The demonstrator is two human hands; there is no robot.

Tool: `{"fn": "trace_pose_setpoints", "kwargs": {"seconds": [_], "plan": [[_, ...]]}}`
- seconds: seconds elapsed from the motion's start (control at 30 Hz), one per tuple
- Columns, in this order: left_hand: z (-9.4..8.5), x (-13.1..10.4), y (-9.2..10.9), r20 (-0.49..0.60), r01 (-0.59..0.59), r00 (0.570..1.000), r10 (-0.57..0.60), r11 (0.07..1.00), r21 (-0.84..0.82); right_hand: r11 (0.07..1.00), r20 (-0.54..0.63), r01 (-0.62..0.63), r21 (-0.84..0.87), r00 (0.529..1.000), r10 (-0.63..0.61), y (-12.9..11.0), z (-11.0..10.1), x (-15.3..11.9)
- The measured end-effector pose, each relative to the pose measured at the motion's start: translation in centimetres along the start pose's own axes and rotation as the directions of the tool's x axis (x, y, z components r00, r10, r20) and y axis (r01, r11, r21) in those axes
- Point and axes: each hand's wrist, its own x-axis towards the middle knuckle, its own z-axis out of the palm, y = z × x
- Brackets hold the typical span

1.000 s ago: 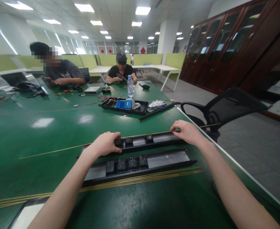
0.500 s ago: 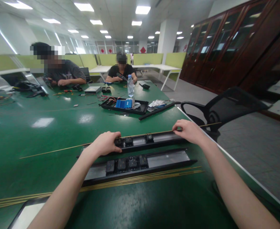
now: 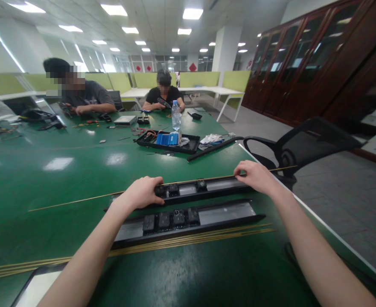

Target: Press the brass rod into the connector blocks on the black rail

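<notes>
Two long black channels with grey insides lie one behind the other on the green table. My left hand (image 3: 144,191) is closed around the left part of the far channel (image 3: 213,194), beside small black blocks (image 3: 173,189) inside it. A thin brass rod (image 3: 69,202) runs along that channel's far edge and sticks out past both ends. At the right end, my right hand (image 3: 250,172) pinches the rod. The near channel (image 3: 226,213) holds several black blocks (image 3: 164,220) and is untouched. Several more brass rods (image 3: 188,242) lie in front of it.
A black tray (image 3: 190,145) with a blue item, a water bottle (image 3: 176,115) and white gloves (image 3: 211,140) lie farther back. Two people work across the table. A mesh chair (image 3: 316,143) stands at the right edge. A white-surfaced panel (image 3: 37,288) lies front left.
My right hand has shifted very slightly to the right along the rod. My left hand keeps its place on the far channel.
</notes>
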Motion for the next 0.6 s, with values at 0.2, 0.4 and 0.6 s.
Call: {"fn": "trace_pose_setpoints", "kwargs": {"seconds": [0.2,0.4,0.6], "plan": [[0.04,-0.06,-0.01,-0.006,0.000,1.000,0.000,1.000,-0.003,0.999,0.025,-0.047,-0.022,0.999,0.048,0.18,-0.29,-0.16],[-0.04,-0.12,0.08,-0.007,0.007,1.000,-0.007,1.000,-0.001,0.999,0.011,-0.053,-0.010,0.999,0.053,0.03,-0.52,-0.21],[0.01,-0.13,-0.02,-0.008,-0.001,1.000,0.001,1.000,-0.001,0.999,-0.003,-0.047,-0.011,0.999,0.047,0.30,-0.57,-0.27]]}}
